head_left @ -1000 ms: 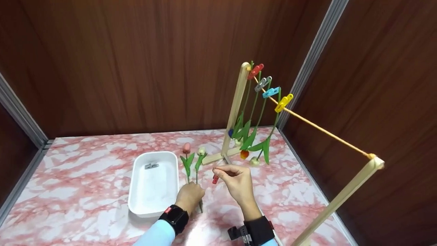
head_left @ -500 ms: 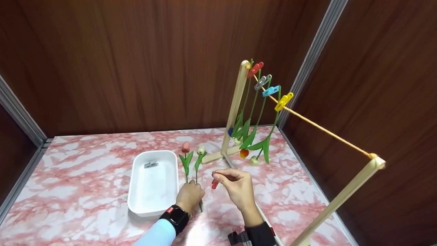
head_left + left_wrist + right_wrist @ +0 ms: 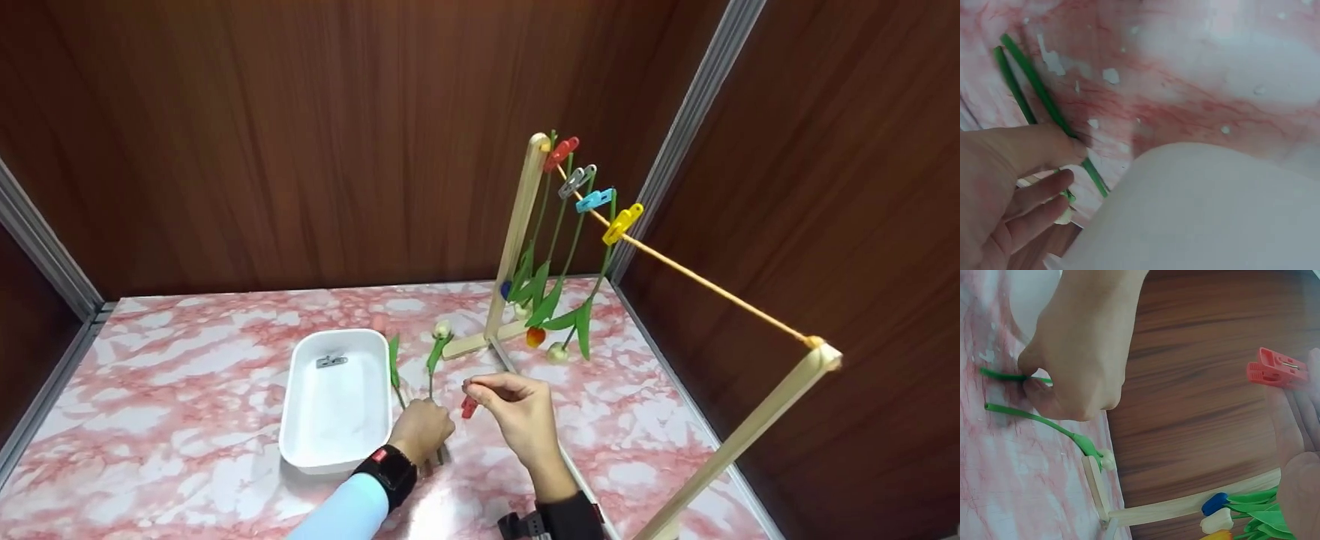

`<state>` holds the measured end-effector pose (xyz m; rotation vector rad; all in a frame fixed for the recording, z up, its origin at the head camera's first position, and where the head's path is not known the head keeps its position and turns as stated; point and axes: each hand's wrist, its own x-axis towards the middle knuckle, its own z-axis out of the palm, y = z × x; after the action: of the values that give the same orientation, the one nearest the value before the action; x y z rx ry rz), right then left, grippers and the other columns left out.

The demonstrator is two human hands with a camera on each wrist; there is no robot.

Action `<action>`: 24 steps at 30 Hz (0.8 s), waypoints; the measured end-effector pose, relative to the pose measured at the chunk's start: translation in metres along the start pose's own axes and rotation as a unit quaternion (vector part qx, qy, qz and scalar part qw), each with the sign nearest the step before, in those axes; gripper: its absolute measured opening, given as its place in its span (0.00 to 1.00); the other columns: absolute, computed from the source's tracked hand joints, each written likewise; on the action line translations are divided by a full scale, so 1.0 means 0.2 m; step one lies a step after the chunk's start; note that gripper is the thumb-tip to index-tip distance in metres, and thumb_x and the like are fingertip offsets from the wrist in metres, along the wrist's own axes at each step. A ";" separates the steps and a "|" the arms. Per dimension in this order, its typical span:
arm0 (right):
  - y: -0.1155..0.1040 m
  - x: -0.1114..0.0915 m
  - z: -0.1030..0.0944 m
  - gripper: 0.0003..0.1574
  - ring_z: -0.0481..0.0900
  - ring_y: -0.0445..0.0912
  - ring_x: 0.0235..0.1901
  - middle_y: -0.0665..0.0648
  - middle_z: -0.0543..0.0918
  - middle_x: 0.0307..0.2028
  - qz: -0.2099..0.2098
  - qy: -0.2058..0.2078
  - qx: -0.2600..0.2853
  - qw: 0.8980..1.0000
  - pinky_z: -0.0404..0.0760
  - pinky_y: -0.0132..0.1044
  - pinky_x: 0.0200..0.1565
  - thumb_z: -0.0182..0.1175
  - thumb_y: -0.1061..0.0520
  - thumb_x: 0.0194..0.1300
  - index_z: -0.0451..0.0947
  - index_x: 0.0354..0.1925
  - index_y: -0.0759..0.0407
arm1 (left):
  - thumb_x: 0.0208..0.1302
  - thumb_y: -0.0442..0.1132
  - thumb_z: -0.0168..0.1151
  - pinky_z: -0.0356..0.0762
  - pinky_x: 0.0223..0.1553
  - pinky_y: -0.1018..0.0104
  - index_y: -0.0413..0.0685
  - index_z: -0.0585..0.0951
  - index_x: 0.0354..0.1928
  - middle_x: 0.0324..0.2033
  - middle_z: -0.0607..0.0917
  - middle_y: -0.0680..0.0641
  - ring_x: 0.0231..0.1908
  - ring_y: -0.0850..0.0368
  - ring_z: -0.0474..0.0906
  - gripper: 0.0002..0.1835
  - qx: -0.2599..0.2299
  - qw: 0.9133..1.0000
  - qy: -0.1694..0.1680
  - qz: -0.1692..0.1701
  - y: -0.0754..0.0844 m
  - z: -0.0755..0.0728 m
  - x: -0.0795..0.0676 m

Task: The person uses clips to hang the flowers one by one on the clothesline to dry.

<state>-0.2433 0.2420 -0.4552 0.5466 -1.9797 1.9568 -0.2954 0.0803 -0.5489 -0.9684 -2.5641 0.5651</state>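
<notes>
In the head view my left hand (image 3: 422, 431) is low over the table, right of the white tray. It pinches the green stem (image 3: 1044, 98) of a pink tulip (image 3: 380, 324), whose bloom looks blurred. A white tulip (image 3: 442, 330) lies alongside, its stem apart from the fingertips in the right wrist view. My right hand (image 3: 517, 420) holds a red clothespin (image 3: 1279, 368) between thumb and fingers, a little right of the left hand. The clothespin is clear of both tulips.
The white tray (image 3: 289, 405) contains a grey clothespin (image 3: 331, 361). On the right a wooden stand (image 3: 517, 232) carries a cord (image 3: 712, 291), where several tulips hang upside down from red, grey, blue and yellow clothespins (image 3: 623, 223). Brown panels (image 3: 300, 150) wall the table.
The pink tulip has swung left toward the tray, with my left hand gripping its stem. The white tulip stays about where it was. My right hand has dropped slightly with the red clothespin.
</notes>
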 end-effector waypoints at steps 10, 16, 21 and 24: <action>-0.03 0.00 -0.01 0.08 0.89 0.51 0.30 0.65 0.90 0.36 -0.003 -0.003 0.022 1.000 0.89 0.42 0.42 0.71 0.65 0.63 0.88 0.40 0.69 | 0.51 0.31 0.72 0.81 0.24 0.60 0.53 0.85 0.22 0.21 0.83 0.52 0.24 0.54 0.80 0.08 -0.089 0.989 0.118 0.009 -0.11 -0.02 -0.02; -0.07 0.02 -0.01 0.06 0.90 0.49 0.32 0.64 0.90 0.35 -0.029 0.034 -0.001 0.999 0.88 0.38 0.38 0.73 0.64 0.61 0.89 0.38 0.67 | 0.50 0.25 0.70 0.82 0.23 0.57 0.47 0.82 0.28 0.23 0.84 0.46 0.24 0.50 0.82 0.10 -0.241 0.958 0.142 -0.067 -0.21 -0.08 -0.02; -0.10 0.06 0.00 0.04 0.89 0.47 0.31 0.63 0.90 0.33 -0.075 0.092 -0.022 0.993 0.87 0.33 0.33 0.73 0.66 0.60 0.90 0.35 0.68 | 0.56 0.24 0.69 0.85 0.28 0.59 0.43 0.84 0.34 0.31 0.88 0.46 0.31 0.49 0.87 0.08 -0.362 0.903 0.191 -0.132 -0.26 -0.11 0.02; -0.12 0.09 0.00 0.04 0.89 0.47 0.31 0.63 0.90 0.33 -0.099 0.114 -0.031 0.988 0.86 0.32 0.34 0.73 0.66 0.60 0.90 0.36 0.68 | 0.57 0.24 0.68 0.86 0.30 0.56 0.43 0.85 0.33 0.32 0.87 0.45 0.32 0.47 0.86 0.07 -0.329 0.919 0.166 -0.144 -0.26 -0.10 0.04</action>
<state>-0.2474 0.2413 -0.4260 0.4630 -1.7671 1.7480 -0.3200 0.0556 -0.5057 -0.7529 -2.5279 -0.5389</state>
